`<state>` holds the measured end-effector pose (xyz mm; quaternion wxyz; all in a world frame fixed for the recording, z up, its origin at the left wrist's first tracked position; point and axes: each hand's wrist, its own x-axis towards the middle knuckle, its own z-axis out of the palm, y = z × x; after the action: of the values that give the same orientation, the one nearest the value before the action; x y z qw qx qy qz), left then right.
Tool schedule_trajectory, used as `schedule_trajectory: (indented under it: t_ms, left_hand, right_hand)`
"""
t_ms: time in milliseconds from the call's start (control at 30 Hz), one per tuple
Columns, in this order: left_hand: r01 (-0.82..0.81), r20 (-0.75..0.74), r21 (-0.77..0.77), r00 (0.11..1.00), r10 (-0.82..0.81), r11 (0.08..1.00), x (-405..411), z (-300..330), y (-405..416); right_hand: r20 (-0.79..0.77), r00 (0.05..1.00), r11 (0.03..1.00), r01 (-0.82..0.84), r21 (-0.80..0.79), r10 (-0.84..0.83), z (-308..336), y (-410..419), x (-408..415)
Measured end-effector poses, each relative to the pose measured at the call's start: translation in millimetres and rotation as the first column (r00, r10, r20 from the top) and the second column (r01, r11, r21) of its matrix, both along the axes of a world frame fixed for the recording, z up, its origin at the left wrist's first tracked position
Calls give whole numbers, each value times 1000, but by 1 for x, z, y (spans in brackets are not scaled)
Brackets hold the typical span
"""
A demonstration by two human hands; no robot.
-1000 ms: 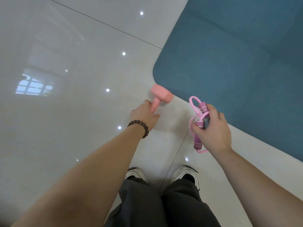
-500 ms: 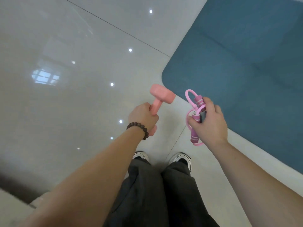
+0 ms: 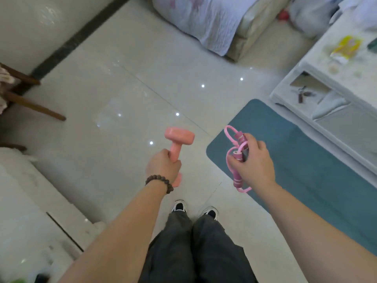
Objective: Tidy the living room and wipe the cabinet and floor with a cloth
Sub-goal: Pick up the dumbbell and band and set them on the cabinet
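My left hand (image 3: 163, 167) grips the bar of a small pink dumbbell (image 3: 178, 137) and holds it upright in the air above the glossy tiled floor (image 3: 114, 103). My right hand (image 3: 253, 162) grips a bundled pink skipping rope (image 3: 237, 148) by its striped handles; loops of cord stick out above and below my fist. A blue mat (image 3: 306, 160) lies on the floor under and to the right of that hand. No cloth is in view.
A white low cabinet (image 3: 334, 82) with an open shelf and a yellow packet on top stands at the right. A sofa with a pale cover (image 3: 206, 21) is ahead. Wooden chair legs (image 3: 30, 105) are at the left, a white unit (image 3: 30, 201) at lower left.
My left hand has lifted the dumbbell off the floor beside the mat. I have straightened up, so the view now takes in the sofa, cabinet and chair.
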<state>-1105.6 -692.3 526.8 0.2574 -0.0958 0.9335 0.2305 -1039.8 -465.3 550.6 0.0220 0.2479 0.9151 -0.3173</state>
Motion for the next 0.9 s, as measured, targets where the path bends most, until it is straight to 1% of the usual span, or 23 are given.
schedule_trajectory:
  t_ms: [67,167,267,400,500,600,667,900]
  left_hand:
    - [-82,-47,-6,996,82,997,2,31,-12]
    - [-198,-80,-4,977,197,980,3,59,-32]
    - [-302,-104,10,948,302,953,5,73,-61]
    - [-444,-126,18,888,443,896,9,85,-105]
    - [-555,-142,28,821,553,831,7,89,-144]
    - [-656,-151,30,743,652,754,2,89,-194]
    - [-701,-163,34,699,696,712,-5,89,-224]
    - [-869,-176,71,472,864,489,-44,94,-362]
  right_hand:
    - [-36,998,998,-55,-8,55,31,-11,-14]
    - [-79,985,988,-153,1,153,58,-29,-39]
    - [-108,958,964,-266,7,265,73,-57,-64]
    - [-101,906,911,-413,9,412,83,-105,-96]
    - [-106,845,850,-526,19,525,84,-152,-122]
    - [-102,765,771,-636,40,636,82,-210,-152]
    - [-92,726,732,-680,47,681,82,-246,-172]
    - [-106,558,565,-824,42,823,87,-413,-253]
